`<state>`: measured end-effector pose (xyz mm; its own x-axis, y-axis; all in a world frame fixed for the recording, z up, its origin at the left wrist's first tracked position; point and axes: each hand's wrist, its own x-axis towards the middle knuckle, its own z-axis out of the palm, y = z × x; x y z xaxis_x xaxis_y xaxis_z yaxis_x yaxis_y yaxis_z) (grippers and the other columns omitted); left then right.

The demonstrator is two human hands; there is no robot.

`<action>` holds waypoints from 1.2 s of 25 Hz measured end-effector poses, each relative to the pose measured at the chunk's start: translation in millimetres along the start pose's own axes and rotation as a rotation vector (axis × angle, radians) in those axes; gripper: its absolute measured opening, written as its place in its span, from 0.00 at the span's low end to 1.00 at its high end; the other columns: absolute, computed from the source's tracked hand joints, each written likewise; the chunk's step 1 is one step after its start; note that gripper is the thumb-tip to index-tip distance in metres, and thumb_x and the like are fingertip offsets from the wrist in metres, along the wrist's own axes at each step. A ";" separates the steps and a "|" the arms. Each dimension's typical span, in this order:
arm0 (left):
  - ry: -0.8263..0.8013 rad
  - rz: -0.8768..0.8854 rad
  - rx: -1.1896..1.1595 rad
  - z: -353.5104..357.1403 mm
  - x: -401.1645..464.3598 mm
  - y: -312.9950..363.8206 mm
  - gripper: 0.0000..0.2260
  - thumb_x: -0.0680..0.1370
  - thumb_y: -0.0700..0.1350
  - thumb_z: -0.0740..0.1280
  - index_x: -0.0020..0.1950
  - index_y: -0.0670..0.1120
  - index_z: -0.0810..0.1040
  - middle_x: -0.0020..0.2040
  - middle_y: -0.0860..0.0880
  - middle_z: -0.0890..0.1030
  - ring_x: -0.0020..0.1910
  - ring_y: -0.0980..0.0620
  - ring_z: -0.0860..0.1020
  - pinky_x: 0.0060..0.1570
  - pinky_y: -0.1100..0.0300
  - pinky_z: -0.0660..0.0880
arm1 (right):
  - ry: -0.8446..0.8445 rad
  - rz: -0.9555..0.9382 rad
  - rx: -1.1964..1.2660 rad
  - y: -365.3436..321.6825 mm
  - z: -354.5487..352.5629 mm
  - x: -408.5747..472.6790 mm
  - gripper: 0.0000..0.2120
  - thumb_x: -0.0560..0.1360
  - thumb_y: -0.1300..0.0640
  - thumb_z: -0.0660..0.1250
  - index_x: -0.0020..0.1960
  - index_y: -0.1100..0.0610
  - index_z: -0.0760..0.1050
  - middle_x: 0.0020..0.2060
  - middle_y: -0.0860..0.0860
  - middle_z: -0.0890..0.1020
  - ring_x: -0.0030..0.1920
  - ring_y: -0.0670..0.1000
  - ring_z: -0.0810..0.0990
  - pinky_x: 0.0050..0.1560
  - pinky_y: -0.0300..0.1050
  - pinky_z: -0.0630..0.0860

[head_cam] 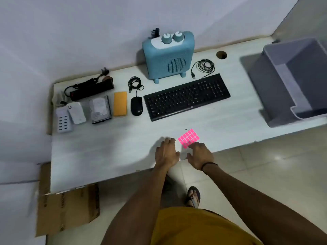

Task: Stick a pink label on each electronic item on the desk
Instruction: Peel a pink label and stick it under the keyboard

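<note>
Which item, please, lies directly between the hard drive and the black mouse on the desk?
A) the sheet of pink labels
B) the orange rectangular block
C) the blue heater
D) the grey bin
B: the orange rectangular block lies flat with the hard drive to its left and the black mouse to its right.

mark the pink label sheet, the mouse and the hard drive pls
pink label sheet [189,137], head view, on the middle of the pink grid.
mouse [136,106], head view, on the centre of its black shell.
hard drive [100,109], head view, on its silver top plate.
</note>
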<state>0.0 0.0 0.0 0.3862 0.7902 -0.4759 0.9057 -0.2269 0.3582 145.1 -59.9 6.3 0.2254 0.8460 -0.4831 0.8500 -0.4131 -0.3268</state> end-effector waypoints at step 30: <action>-0.087 -0.112 -0.843 -58.9 61.6 13.0 0.07 0.77 0.43 0.74 0.54 0.49 0.83 0.43 0.52 0.82 0.42 0.61 0.78 0.47 0.61 0.76 | 0.352 -0.060 0.356 -28.0 -65.4 72.6 0.06 0.75 0.58 0.72 0.51 0.56 0.85 0.46 0.51 0.87 0.43 0.49 0.85 0.48 0.38 0.78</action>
<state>25.3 79.3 22.7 0.3461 0.7280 -0.5918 0.5198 0.3763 0.7669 168.8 35.1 33.5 0.3805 0.9088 -0.1714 0.6652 -0.3977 -0.6319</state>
